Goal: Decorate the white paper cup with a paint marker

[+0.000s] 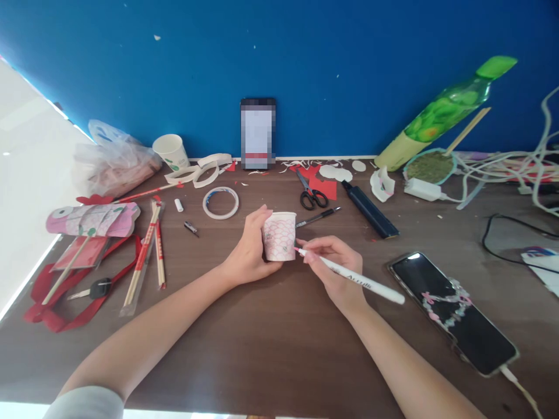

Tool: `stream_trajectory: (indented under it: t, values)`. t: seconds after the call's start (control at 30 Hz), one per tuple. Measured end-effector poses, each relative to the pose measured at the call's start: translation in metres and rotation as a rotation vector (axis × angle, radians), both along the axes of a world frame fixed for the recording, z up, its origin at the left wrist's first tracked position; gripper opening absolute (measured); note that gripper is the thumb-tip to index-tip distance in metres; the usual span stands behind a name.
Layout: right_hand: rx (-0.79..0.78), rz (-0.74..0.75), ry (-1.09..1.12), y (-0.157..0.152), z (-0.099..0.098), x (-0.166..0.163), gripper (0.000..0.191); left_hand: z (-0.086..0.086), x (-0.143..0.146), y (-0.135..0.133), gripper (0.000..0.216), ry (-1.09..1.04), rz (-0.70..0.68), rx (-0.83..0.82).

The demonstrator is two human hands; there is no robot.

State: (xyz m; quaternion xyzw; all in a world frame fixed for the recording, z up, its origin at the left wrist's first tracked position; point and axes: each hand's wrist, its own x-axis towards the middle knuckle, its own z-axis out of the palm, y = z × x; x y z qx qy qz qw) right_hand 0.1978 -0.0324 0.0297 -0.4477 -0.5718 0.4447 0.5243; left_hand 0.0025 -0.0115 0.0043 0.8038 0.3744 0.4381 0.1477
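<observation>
Gripping one cup (pixel 279 240), left hand (pixel 251 251); one pen (pixel 358 279), right hand (pixel 335 269); seemingly two phones (pixel 454 317) (pixel 257 132).

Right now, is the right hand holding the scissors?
No, the right hand holds a white pen against the paper cup; the scissors lie on the table behind it.

Propped phone (pixel 257 135) — screen a pixelated blur

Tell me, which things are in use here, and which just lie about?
In use: white paper cup with pink scale pattern, in the left hand; white marker pen, in the right hand.
Lying about: black-handled scissors, white tape ring, black flat phone, green plastic bottle.
</observation>
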Motion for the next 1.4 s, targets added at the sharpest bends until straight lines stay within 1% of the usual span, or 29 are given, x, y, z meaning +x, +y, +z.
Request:
stream_trajectory:
  t: [0.13,0.23,0.47,0.9,1.13,1.4]
  values:
    - [0.089,0.063,0.043,0.0016,0.0018,-0.0016,0.007,0.0003,0.0004,-0.0015,0.102,0.001,0.057,-0.052]
    - [0.153,0.107,0.04,0.0028,0.0008,-0.0026,0.009,-0.0004,0.001,-0.0019,0.1,-0.031,0.052,-0.061]
    - [0.217,0.128,-0.003,0.0021,0.0004,-0.0043,0.013,-0.0002,0.0018,-0.0019,0.099,-0.042,0.055,-0.038]
    - [0.176,0.11,-0.009,0.002,0.002,-0.0049,0.013,0.0018,0.0028,-0.001,0.098,-0.011,0.075,0.038]
    - [0.165,0.099,0.0,0.0021,0.0007,-0.0048,0.014,0.0016,0.0026,-0.0014,0.096,-0.014,0.077,0.013]
    - [0.194,0.099,0.026,0.0027,0.0004,-0.0042,0.012,0.0017,0.0031,-0.0007,0.096,-0.017,0.068,0.036]
